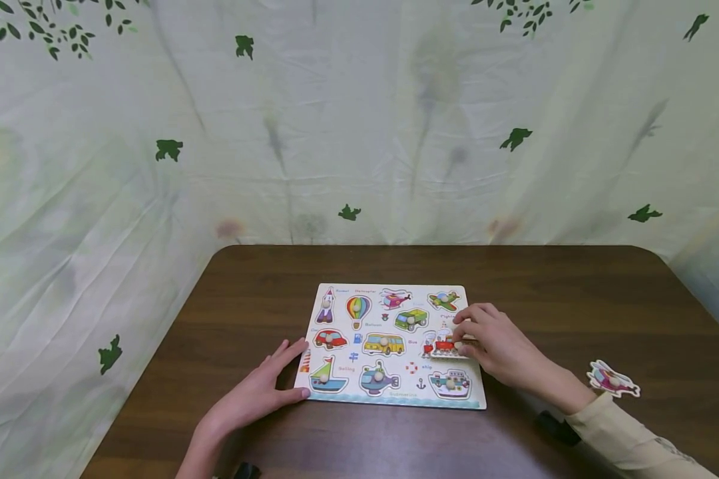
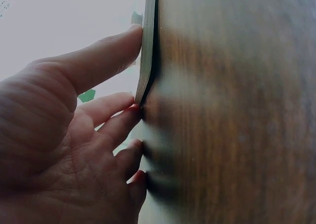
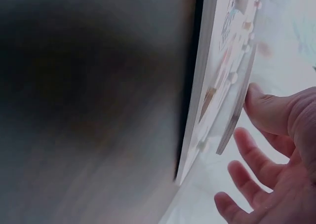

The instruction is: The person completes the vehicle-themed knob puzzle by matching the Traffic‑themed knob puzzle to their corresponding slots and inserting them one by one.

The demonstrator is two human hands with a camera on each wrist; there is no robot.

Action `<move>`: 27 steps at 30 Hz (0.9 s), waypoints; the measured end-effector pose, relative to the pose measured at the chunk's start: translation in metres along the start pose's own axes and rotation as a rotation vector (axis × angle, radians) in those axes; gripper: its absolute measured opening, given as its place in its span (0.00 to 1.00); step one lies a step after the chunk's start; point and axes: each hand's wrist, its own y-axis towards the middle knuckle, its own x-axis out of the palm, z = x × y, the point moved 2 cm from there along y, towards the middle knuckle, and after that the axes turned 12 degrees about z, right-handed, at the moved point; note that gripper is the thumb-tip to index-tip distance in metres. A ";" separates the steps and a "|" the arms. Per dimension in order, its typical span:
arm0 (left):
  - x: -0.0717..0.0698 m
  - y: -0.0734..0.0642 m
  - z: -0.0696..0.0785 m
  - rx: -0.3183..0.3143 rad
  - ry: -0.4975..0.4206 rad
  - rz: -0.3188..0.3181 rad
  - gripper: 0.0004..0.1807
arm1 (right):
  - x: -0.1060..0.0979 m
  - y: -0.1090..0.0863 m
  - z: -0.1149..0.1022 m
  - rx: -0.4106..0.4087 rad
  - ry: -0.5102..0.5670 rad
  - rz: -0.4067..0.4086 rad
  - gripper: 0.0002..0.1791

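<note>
A white wooden peg puzzle board (image 1: 359, 301) with vehicle pictures lies on the table. My right hand (image 1: 496, 342) pinches the red train puzzle piece (image 1: 443, 347) over the board's right side. In the right wrist view the piece (image 3: 240, 103) is tilted and raised off the board (image 3: 197, 93), with the thumb at its edge. My left hand (image 1: 257, 388) rests at the board's left edge, thumb and fingers extended. In the left wrist view its thumb and fingertips meet the board's edge (image 2: 148, 41). A pink helicopter piece (image 1: 614, 379) lies on the table beside the right forearm.
Several knobbed pieces sit in the board, among them a yellow bus (image 1: 384, 344), a sailboat (image 1: 328, 378), a submarine (image 1: 379, 379) and a ship (image 1: 450, 384). The brown table (image 1: 263, 279) reaches back to a pale leaf-printed curtain (image 1: 359, 133).
</note>
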 end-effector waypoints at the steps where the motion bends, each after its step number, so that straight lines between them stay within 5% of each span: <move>1: 0.000 0.000 0.000 -0.002 0.000 -0.001 0.46 | 0.001 0.001 -0.001 0.000 0.001 -0.004 0.11; 15: 0.002 0.000 0.001 -0.014 0.007 -0.006 0.46 | 0.020 0.014 -0.007 -0.035 -0.022 -0.070 0.07; 27: 0.000 0.000 0.000 -0.029 0.017 -0.005 0.46 | 0.022 0.017 -0.002 0.063 0.041 -0.097 0.08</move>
